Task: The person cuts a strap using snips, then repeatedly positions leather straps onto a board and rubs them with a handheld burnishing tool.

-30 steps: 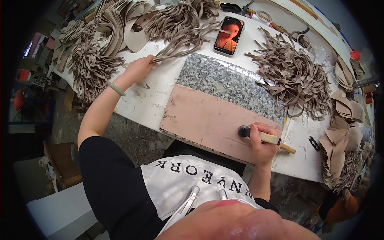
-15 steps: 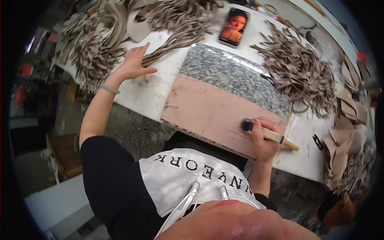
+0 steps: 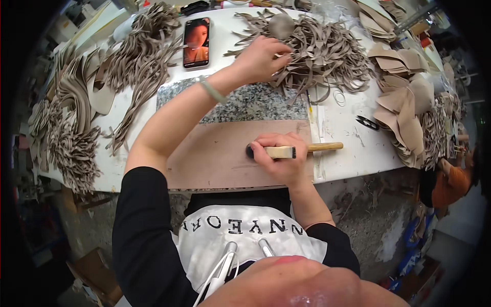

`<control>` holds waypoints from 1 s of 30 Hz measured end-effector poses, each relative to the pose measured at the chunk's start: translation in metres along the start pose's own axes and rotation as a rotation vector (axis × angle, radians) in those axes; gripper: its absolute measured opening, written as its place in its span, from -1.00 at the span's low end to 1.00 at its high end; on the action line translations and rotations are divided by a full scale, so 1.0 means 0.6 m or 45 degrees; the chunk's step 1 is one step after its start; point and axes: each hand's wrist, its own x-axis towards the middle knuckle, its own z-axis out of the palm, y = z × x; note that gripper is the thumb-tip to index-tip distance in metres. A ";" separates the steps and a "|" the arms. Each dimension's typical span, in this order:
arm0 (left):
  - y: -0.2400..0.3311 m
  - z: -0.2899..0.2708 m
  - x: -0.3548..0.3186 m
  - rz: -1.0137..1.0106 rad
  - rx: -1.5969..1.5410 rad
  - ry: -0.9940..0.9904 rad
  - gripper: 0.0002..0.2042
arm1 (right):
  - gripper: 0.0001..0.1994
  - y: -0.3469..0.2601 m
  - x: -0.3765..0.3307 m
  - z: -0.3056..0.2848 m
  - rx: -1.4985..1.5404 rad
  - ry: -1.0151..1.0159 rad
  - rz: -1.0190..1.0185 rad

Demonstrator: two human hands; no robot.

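Note:
My left hand (image 3: 262, 59) is at the near-left edge of a heap of thin taupe leather strips (image 3: 327, 56). Its fingers are bent and apart, and I see nothing held between them. A rounded taupe piece (image 3: 281, 25) lies at the back of that heap. Over the pinkish-tan board (image 3: 209, 153), my right hand (image 3: 286, 156) is closed around a wooden-handled tool (image 3: 327, 146). A black rounded end shows left of the fist. A pale bar with a dark end (image 3: 280, 152) crosses the same grip; whether it is a separate tool I cannot tell.
A speckled granite slab (image 3: 245, 100) lies beyond the board on the white table (image 3: 348, 158). A phone (image 3: 197, 43) lies behind it. More leather strips (image 3: 76, 153) are piled left; stacked leather pieces (image 3: 401, 115) and small black snips (image 3: 367, 123) lie right.
My left hand has swung from the left strip piles across to the right heap. The right hand keeps hold of its tool over the board. The whole view has turned.

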 end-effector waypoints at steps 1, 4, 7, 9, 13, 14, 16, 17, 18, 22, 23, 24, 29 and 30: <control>0.021 0.011 0.028 -0.106 0.031 -0.033 -0.60 | -0.84 -0.002 0.001 0.001 -0.013 0.007 0.002; 0.059 0.048 0.073 -0.321 0.049 -0.211 -0.42 | -0.83 -0.005 0.005 0.002 0.009 0.007 -0.027; 0.080 0.062 0.076 -0.346 0.092 -0.336 -0.51 | -0.83 -0.006 0.005 0.004 0.027 0.002 -0.040; 0.074 0.075 0.074 -0.321 0.038 -0.239 -0.61 | -0.83 -0.003 0.002 0.001 -0.037 0.040 -0.055; 0.078 0.043 0.054 -0.352 -0.269 0.050 -0.65 | -0.83 0.001 0.003 0.002 -0.027 0.020 -0.046; 0.080 0.027 0.043 -0.326 -0.313 0.018 -0.71 | -0.83 0.000 0.004 0.004 -0.020 0.010 -0.049; 0.081 -0.006 0.012 -0.262 -0.250 0.009 -0.75 | -0.84 -0.004 0.005 0.003 -0.034 -0.005 -0.053; 0.081 -0.018 -0.005 -0.185 -0.194 -0.008 -0.78 | -0.84 -0.006 0.005 0.000 -0.038 -0.014 -0.053; 0.083 -0.025 -0.025 -0.221 -0.221 -0.044 -0.81 | -0.85 -0.007 0.005 -0.003 -0.030 -0.024 -0.046; 0.093 -0.072 -0.131 -0.332 -0.361 -0.173 -0.83 | -0.88 -0.012 0.008 -0.012 0.131 -0.145 0.078; 0.097 -0.083 -0.159 -0.393 -0.401 -0.253 -0.81 | -0.88 -0.015 0.007 -0.016 0.126 -0.155 0.083; 0.099 -0.093 -0.184 -0.453 -0.441 -0.334 -0.80 | -0.89 -0.018 0.007 -0.020 0.196 -0.182 0.261; 0.087 -0.113 -0.314 -0.520 -0.450 -0.201 -0.69 | -0.89 -0.063 0.075 -0.028 0.462 -0.284 0.366; 0.095 -0.120 -0.323 -0.541 -0.446 -0.139 -0.70 | -0.90 -0.061 0.087 -0.027 0.407 -0.270 0.320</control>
